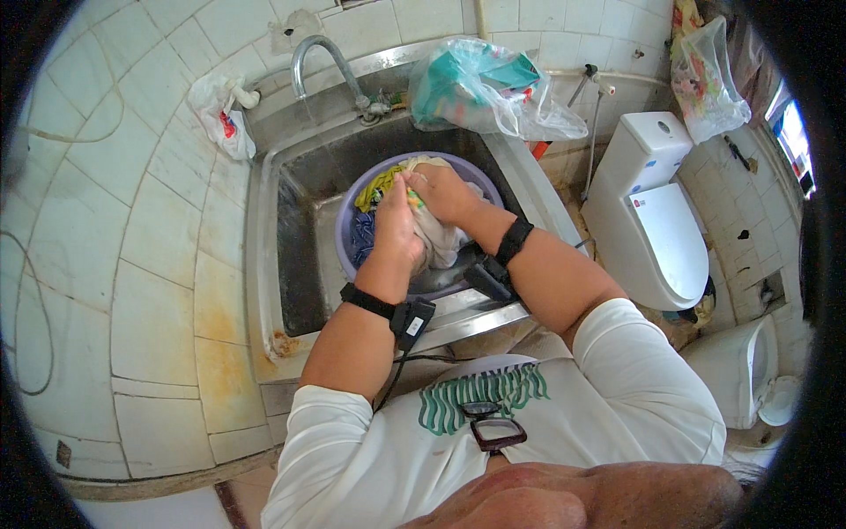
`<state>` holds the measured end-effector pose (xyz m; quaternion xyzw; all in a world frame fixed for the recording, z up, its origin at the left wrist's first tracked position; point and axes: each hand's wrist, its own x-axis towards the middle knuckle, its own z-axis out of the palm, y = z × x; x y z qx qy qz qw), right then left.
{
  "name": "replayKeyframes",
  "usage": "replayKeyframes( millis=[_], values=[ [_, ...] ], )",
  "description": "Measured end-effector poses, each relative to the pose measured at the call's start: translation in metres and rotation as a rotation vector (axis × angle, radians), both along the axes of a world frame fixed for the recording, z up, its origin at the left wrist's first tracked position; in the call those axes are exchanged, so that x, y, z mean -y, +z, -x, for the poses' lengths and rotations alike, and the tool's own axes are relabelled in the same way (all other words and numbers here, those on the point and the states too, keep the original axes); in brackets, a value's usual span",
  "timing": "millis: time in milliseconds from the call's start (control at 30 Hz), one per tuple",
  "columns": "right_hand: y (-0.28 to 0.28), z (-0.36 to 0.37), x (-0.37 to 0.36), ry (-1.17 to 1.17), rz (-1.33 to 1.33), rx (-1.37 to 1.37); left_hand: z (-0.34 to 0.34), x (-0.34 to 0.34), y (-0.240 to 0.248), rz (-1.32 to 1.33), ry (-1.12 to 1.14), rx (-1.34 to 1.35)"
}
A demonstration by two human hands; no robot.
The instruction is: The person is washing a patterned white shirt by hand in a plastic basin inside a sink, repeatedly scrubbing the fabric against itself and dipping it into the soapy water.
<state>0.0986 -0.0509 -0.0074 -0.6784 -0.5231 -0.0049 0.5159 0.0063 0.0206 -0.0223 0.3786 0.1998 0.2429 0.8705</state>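
A purple round basin (341, 220) stands inside the metal sink and holds several pieces of wet-looking laundry. Over it, my left hand (398, 225) and my right hand (443, 189) come together, both closed on a bunched beige garment (432, 234) with a bit of colourful print. Its lower folds hang into the basin between my wrists. Left of my hands lie a yellow-green cloth (375, 191) and a dark blue patterned cloth (362, 236). My fingertips are partly hidden by the bunched fabric.
A curved faucet (328, 44) rises behind the metal sink (264, 264). Plastic bags (493, 88) rest on its back right corner. A small white bag (220, 115) hangs on the left wall. To the right stands a white toilet (674, 238). Straps with black devices (412, 323) circle my forearms.
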Motion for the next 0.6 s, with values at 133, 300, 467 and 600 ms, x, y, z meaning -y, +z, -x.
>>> replayKeyframes(
  millis=[133,300,467,600],
  values=[
    [0.043,0.034,0.020,0.040,0.034,0.200,0.016,-0.001,0.022,0.128,-0.046,0.048],
    [0.037,0.030,0.016,-0.047,0.073,0.149,0.013,0.018,0.031,0.189,-0.122,0.081],
    [0.019,0.009,0.010,-0.219,0.176,-0.027,0.006,0.020,0.026,0.169,-0.102,-0.072],
    [0.029,0.018,0.017,-0.015,0.085,0.114,0.009,0.014,0.022,0.158,-0.077,-0.067]
  ],
)
